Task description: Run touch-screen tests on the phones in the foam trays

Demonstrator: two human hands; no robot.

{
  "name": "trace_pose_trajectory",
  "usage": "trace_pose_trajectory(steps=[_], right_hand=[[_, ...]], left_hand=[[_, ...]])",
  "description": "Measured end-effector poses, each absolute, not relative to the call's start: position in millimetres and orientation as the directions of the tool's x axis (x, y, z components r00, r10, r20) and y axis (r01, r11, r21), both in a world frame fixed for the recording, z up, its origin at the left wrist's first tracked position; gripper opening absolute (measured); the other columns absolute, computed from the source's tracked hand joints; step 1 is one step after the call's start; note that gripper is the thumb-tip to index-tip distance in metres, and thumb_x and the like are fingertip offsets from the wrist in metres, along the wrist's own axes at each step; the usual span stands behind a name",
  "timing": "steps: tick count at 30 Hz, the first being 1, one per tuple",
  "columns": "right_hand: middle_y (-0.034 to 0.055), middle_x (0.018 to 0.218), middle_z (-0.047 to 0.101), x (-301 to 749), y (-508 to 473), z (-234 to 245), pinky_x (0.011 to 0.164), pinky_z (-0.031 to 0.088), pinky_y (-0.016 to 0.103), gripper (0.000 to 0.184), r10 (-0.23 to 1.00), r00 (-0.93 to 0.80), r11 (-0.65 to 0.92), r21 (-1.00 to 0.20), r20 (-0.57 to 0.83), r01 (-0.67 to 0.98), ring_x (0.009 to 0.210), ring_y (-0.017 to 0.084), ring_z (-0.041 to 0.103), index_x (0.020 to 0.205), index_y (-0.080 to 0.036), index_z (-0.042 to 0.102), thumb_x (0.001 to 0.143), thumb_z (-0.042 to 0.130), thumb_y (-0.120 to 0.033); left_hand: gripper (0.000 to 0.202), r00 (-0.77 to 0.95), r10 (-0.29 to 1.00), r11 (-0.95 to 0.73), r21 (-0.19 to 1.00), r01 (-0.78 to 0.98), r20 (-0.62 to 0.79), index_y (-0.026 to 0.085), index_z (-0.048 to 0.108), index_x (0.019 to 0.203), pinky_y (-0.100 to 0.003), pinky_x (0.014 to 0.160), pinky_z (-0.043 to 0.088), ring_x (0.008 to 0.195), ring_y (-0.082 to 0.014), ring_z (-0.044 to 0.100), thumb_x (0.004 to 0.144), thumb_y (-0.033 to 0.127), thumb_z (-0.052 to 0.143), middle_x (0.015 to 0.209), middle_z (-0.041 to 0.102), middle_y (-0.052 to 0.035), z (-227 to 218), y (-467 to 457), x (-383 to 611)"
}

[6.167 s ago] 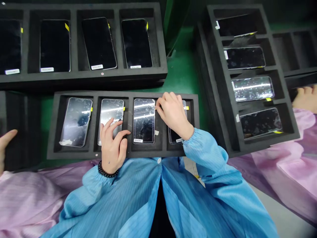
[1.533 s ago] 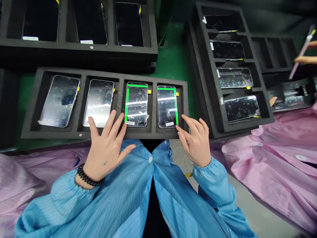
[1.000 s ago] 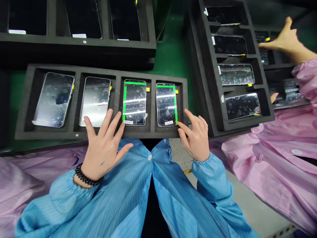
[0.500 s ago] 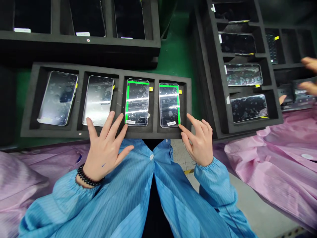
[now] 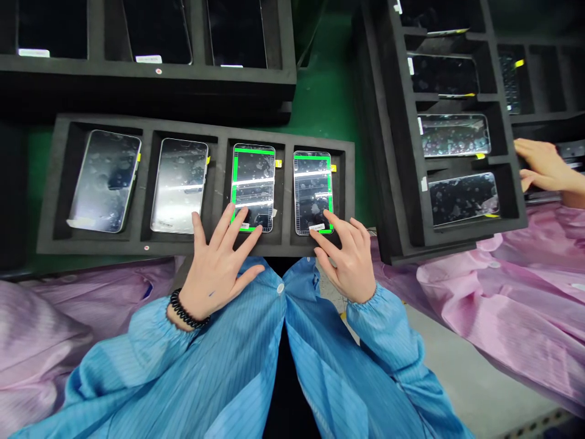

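Before me lies a black foam tray (image 5: 286,183) with a smartphone in each compartment. My left hand (image 5: 218,262), palm down with fingers spread, reaches over the lower part of the third smartphone (image 5: 253,177), whose screen shows green bars along its edges. My right hand (image 5: 350,259) has its fingers apart at the bottom of the rightmost smartphone (image 5: 312,189), which also shows green bars; its index fingertip is on the screen. To the left, a light grey screen fills the second smartphone (image 5: 180,183). The leftmost smartphone (image 5: 106,180) is a similar grey. Neither hand holds anything.
A raised foam tray (image 5: 183,76) with dark phones stands behind on the green tabletop (image 5: 320,103). Stacked trays (image 5: 512,207) with more phones rise at the right. Beyond them shows a co-worker's hand (image 5: 543,164); pink sleeves lie on both sides.
My left hand has moved right, onto the third smartphone's lower part. My right hand has shifted left onto the rightmost screen, where a green bar now shows along the bottom. The co-worker's hand has moved left.
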State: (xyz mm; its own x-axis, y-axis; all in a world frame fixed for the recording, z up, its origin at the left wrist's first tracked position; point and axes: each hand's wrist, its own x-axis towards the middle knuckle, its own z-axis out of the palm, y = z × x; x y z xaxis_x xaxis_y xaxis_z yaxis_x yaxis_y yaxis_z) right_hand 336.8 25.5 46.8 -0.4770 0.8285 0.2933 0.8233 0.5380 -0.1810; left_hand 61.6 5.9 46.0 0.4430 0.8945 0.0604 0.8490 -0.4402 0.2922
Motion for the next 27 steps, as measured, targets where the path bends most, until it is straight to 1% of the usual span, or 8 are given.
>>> trace_pose_trajectory(steps=[3,9,12,16,22,24,27], right_hand=[[0.0153,0.145,0.062,328.8,26.3,46.0,0.113,0.04,0.048,0.028,0.823,-0.498,0.556,-0.205,0.273,0.806,0.122,0.026,0.061,0.118,-0.02,0.073,0.102,0.051,-0.027],[0.0115,0.15,0.059,316.8,27.4,43.5,0.116,0.037,0.048,0.028,0.807,-0.545,0.588,-0.222,0.228,0.777,0.123,0.025,0.059,0.119,-0.023,0.073,0.102,0.051,-0.029],[0.0105,0.151,0.058,316.8,27.5,43.0,0.117,0.036,0.048,0.029,0.805,-0.555,0.593,-0.228,0.212,0.773,0.123,0.025,0.059,0.119,-0.023,0.073,0.102,0.051,-0.03],[0.0114,0.149,0.06,323.5,27.5,44.4,0.117,0.037,0.048,0.03,0.814,-0.527,0.576,-0.226,0.244,0.785,0.124,0.026,0.058,0.121,-0.024,0.073,0.102,0.05,-0.029],[0.0127,0.148,0.06,325.1,28.1,44.6,0.116,0.036,0.048,0.03,0.807,-0.532,0.585,-0.212,0.258,0.783,0.124,0.025,0.059,0.12,-0.023,0.073,0.103,0.049,-0.03],[0.0138,0.149,0.059,323.2,29.8,44.5,0.116,0.036,0.049,0.03,0.813,-0.527,0.576,-0.211,0.246,0.79,0.125,0.026,0.058,0.121,-0.022,0.073,0.103,0.049,-0.031],[0.0147,0.153,0.055,320.8,34.9,45.3,0.117,0.035,0.05,0.032,0.834,-0.511,0.548,-0.202,0.21,0.812,0.13,0.027,0.056,0.124,-0.022,0.071,0.104,0.049,-0.033]], left_hand=[[0.06,0.459,0.886,-0.459,0.283,0.842,0.069,0.019,0.051,0.148,-0.07,0.125,-0.005,0.161,-0.0353,0.011,0.102,0.056,0.039,0.167,0.029,-0.021,44.7,8.3,64.1],[0.057,0.504,0.859,-0.51,0.233,0.828,0.09,0.019,0.049,0.149,-0.07,0.124,-0.005,0.162,-0.0332,0.004,0.102,0.05,0.041,0.167,0.029,-0.0222,42.8,11.1,66.0],[0.057,0.512,0.853,-0.52,0.236,0.821,0.099,0.019,0.049,0.149,-0.07,0.124,-0.006,0.162,-0.0339,0.005,0.102,0.05,0.042,0.167,0.028,-0.0217,43.8,11.0,65.5],[0.057,0.516,0.851,-0.522,0.248,0.816,0.098,0.021,0.051,0.148,-0.071,0.124,-0.007,0.161,-0.0357,0.01,0.101,0.052,0.043,0.167,0.029,-0.0199,44.0,10.6,65.6],[0.056,0.509,0.855,-0.515,0.274,0.812,0.099,0.023,0.053,0.147,-0.068,0.125,-0.01,0.162,-0.033,0.009,0.102,0.054,0.041,0.167,0.029,-0.0169,44.6,11.9,67.1],[0.055,0.491,0.867,-0.493,0.279,0.824,0.082,0.024,0.053,0.147,-0.07,0.125,-0.008,0.161,-0.0338,0.01,0.101,0.053,0.043,0.168,0.029,-0.0161,45.4,13.1,67.6],[0.051,0.473,0.879,-0.473,0.262,0.841,0.067,0.026,0.052,0.148,-0.073,0.124,-0.003,0.161,-0.0353,0.011,0.102,0.047,0.046,0.168,0.027,-0.0151,45.9,18.1,68.6]])
